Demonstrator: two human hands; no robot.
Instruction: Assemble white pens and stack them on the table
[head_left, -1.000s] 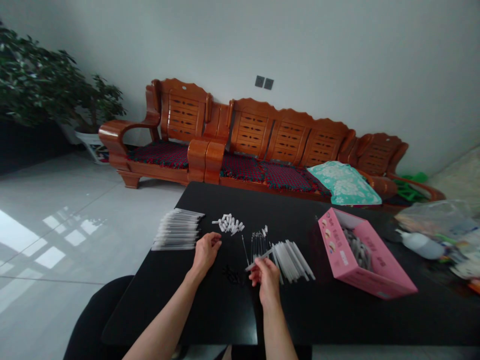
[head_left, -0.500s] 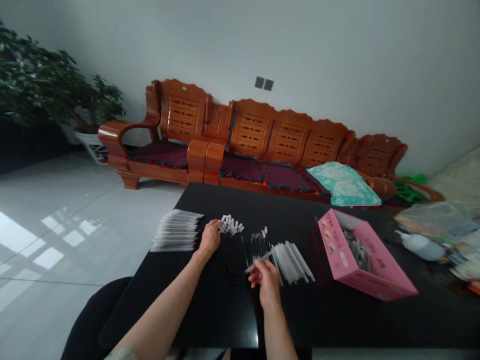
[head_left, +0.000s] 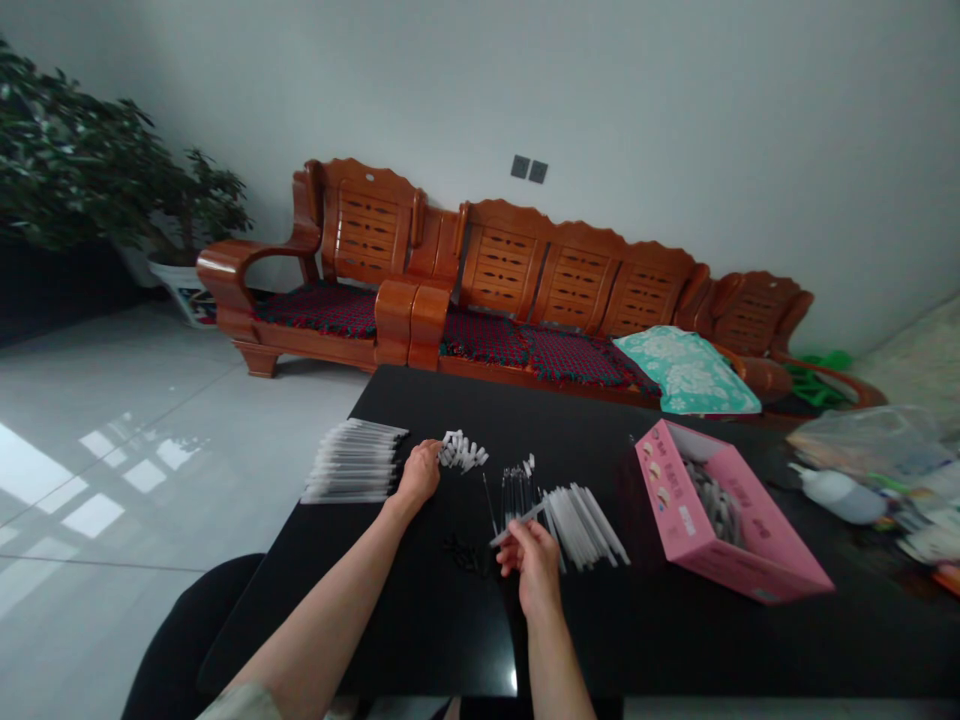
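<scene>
Right hand (head_left: 531,562): one white tube (head_left: 500,537), pinched between thumb and fingers.
Clocked from that grip, I list: at 9, small black pieces (head_left: 466,555); at 12, thin rods (head_left: 516,490); at 2, loose tubes (head_left: 585,525), side by side; at 11, white caps (head_left: 463,452); at 10, the left hand (head_left: 420,474), fingertips at the caps' edge, whether pinching one I cannot tell; farther along 10, a tube row (head_left: 351,462); farthest, at 3, a pink box (head_left: 675,500) with grey contents.
</scene>
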